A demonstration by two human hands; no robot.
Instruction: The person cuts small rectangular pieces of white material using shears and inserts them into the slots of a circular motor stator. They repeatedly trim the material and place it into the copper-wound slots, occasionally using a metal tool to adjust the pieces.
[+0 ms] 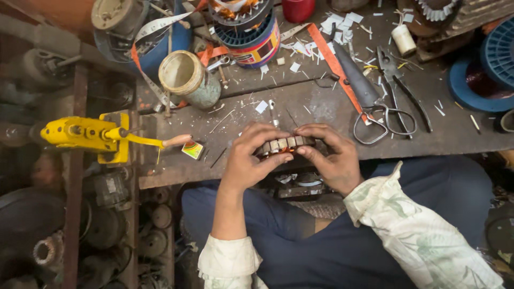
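Both of my hands grip a small round motor stator (pixel 285 144) with slotted metal teeth and copper winding showing inside. It rests at the near edge of a dark, scarred workbench (pixel 321 107). My left hand (pixel 249 158) wraps its left side, thumb underneath. From the right, my right hand (pixel 332 155) closes over it, fingers curled across the top. A thin metal rod (pixel 273 112) lies just beyond the stator.
Large scissors (pixel 369 101) and pliers (pixel 401 91) lie at the right. A worn tin can (pixel 187 77), a colourful spool (pixel 251 32), an orange strap (pixel 334 64) and paper scraps (pixel 337 24) sit behind. A yellow hand-crank tool (pixel 91 134) stands at left. Blue reels (pixel 495 64) occupy the far right.
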